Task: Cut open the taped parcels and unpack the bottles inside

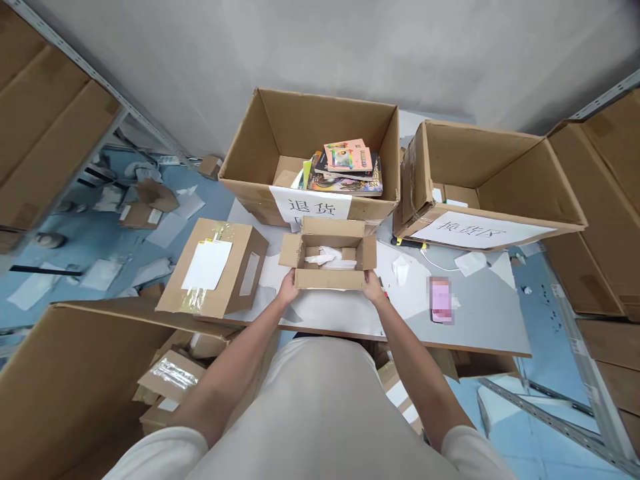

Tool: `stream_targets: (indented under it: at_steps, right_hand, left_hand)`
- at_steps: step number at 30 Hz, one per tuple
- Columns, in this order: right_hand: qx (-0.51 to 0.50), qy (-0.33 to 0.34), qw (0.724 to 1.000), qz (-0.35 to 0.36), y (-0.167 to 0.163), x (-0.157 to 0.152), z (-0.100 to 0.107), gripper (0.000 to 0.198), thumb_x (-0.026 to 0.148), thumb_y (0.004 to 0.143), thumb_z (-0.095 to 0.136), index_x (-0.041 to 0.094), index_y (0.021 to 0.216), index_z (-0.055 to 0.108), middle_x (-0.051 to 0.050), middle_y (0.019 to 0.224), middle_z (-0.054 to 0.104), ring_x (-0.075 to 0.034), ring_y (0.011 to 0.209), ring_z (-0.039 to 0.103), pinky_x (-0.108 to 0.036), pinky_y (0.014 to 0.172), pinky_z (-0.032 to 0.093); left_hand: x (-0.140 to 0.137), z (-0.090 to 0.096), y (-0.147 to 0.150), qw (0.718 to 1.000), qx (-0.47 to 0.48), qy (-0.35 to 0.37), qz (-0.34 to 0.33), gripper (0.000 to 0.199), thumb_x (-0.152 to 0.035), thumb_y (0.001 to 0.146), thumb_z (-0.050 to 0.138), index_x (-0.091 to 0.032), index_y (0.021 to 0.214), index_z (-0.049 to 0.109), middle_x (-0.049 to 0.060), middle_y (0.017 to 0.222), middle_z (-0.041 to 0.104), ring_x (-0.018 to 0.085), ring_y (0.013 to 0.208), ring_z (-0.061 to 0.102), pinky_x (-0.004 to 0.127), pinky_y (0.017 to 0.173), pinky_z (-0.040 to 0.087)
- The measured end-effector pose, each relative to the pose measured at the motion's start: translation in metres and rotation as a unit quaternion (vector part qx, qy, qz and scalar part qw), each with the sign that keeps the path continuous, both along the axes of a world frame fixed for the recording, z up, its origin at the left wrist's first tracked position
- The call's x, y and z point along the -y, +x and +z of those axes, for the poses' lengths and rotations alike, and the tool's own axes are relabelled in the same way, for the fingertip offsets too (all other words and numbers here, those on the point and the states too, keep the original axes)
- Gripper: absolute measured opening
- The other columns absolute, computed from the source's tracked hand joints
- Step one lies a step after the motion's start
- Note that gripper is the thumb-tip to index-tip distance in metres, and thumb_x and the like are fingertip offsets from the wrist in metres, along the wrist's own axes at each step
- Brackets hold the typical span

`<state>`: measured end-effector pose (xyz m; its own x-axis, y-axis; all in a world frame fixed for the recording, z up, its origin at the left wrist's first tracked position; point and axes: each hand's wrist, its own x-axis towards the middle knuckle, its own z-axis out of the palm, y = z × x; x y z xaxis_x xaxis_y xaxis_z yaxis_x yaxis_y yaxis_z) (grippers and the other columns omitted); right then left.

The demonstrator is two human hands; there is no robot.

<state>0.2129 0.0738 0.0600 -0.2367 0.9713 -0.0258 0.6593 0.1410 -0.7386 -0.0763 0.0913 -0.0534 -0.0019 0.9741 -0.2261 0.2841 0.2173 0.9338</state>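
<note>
Between my two hands is a small open cardboard box with its flaps spread and crumpled white paper inside. My left hand grips its near left corner, and my right hand grips the near right corner. The fingers are partly hidden by the cardboard. Right behind it stands a large open box with a white paper sign, holding several books. A taped carton with a white label sits to the left of my left hand.
On the right, another large open box bears a paper sign. A yellow-and-black cutter, paper scraps and a blurred pink item lie on the white table. A big carton stands at lower left; packaging litters the blue floor.
</note>
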Motion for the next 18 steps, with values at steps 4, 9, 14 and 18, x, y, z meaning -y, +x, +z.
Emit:
stream_targets:
  at_steps: [4,9,14,18]
  right_hand:
    - [-0.023,-0.023,0.998,-0.059,-0.012,0.019,-0.027,0.032,0.036,0.091,0.053,0.020,0.118,0.056,-0.008,0.121,0.056,-0.019,0.101,0.058,-0.039,0.085,0.051]
    - [-0.033,-0.065,0.991,-0.110,-0.027,0.053,-0.064,0.032,0.035,0.090,0.054,0.018,0.118,0.055,-0.008,0.120,0.057,-0.019,0.102,0.058,-0.039,0.086,0.051]
    - [-0.058,-0.110,0.979,-0.161,-0.028,0.075,-0.098,0.041,0.041,0.091,0.047,0.019,0.124,0.054,-0.012,0.122,0.057,-0.021,0.106,0.058,-0.039,0.090,0.050]
    - [-0.135,-0.155,0.949,-0.238,-0.018,0.096,-0.121,0.048,0.037,0.087,0.040,0.017,0.129,0.051,-0.014,0.129,0.056,-0.022,0.115,0.056,-0.042,0.100,0.043]
  left_hand:
    - [0.026,0.017,-0.008,0.999,-0.010,0.014,0.044,0.046,-0.046,0.075,0.058,-0.012,0.106,0.057,0.012,0.103,0.067,0.022,0.095,0.063,0.037,0.083,0.052]
    - [0.052,0.010,-0.013,0.995,-0.093,-0.004,0.039,0.042,-0.045,0.084,0.049,-0.014,0.107,0.064,0.011,0.101,0.065,0.021,0.091,0.061,0.037,0.084,0.050]
    - [0.057,-0.009,-0.021,0.995,-0.093,-0.003,-0.022,0.046,-0.039,0.085,0.046,-0.015,0.121,0.059,0.012,0.112,0.062,0.023,0.108,0.057,0.037,0.093,0.047]
    - [0.073,-0.024,-0.043,0.996,-0.069,-0.021,-0.059,0.047,-0.027,0.082,0.043,-0.011,0.124,0.056,0.013,0.123,0.059,0.023,0.115,0.055,0.040,0.104,0.039]
